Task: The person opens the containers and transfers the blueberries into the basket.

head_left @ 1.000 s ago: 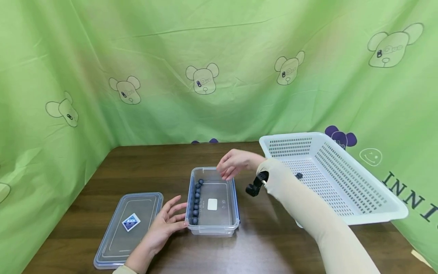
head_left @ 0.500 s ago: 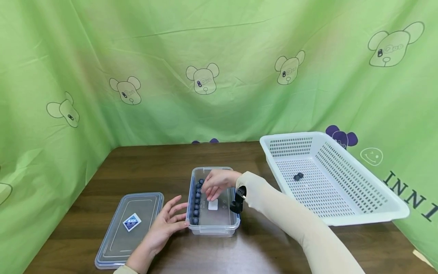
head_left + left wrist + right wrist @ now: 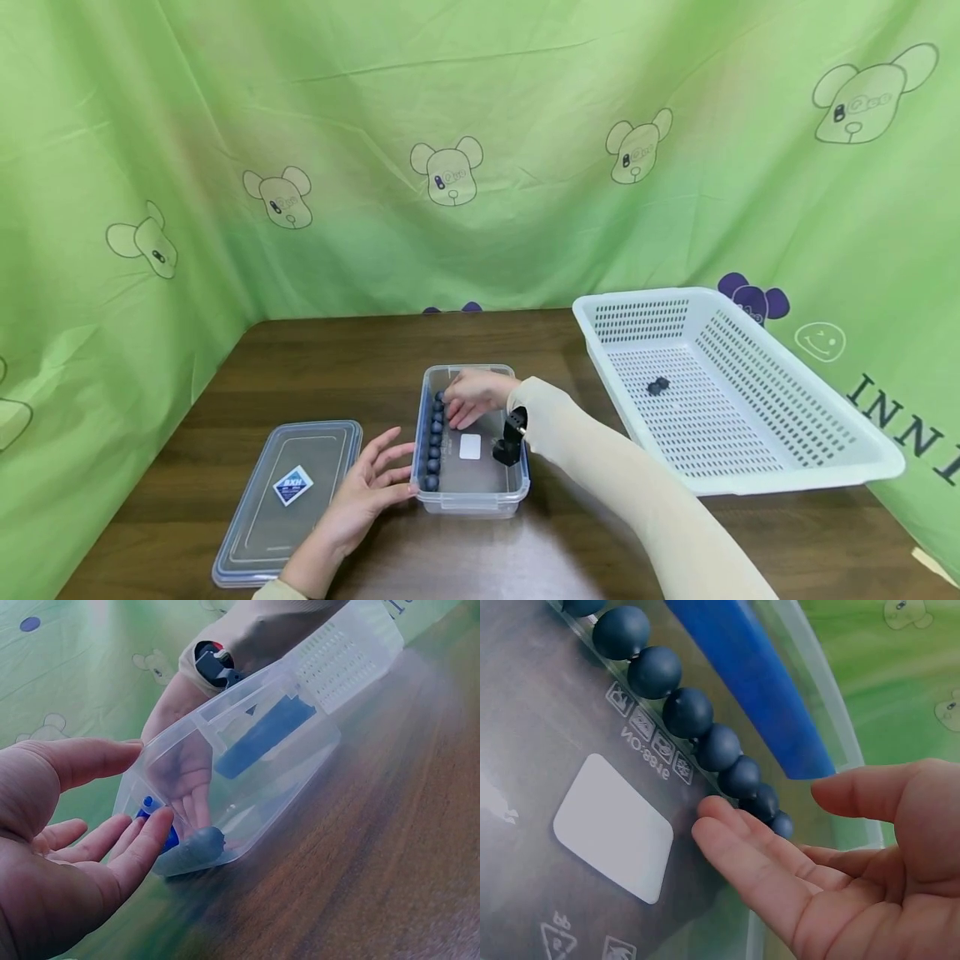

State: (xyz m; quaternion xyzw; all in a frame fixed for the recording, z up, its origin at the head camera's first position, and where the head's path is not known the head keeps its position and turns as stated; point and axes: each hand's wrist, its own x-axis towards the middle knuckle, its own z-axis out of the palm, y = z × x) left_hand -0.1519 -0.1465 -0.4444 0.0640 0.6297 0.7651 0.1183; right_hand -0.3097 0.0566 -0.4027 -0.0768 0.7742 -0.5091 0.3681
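Observation:
In the head view, a clear plastic food container (image 3: 470,502) stands mid-table with a row of dark blue balls that look like blueberries (image 3: 433,465) along its left wall. My right hand (image 3: 476,396) reaches into its far left part, at the far end of that row. The right wrist view shows thumb and fingers (image 3: 742,862) apart beside the last blueberries (image 3: 739,777); nothing is seen held between them. My left hand (image 3: 362,492) touches the container's near left corner with its thumb, fingers spread beside the wall.
A blue-edged clear lid (image 3: 311,521) lies flat on the left. To the right stands a white perforated basket (image 3: 806,482) with a few blueberries (image 3: 657,386) inside. A green printed curtain (image 3: 525,258) hangs behind the wooden table (image 3: 337,367).
My right hand has moved left from over the container's far right rim down into it, then slightly back along the row. My left hand stays where it was.

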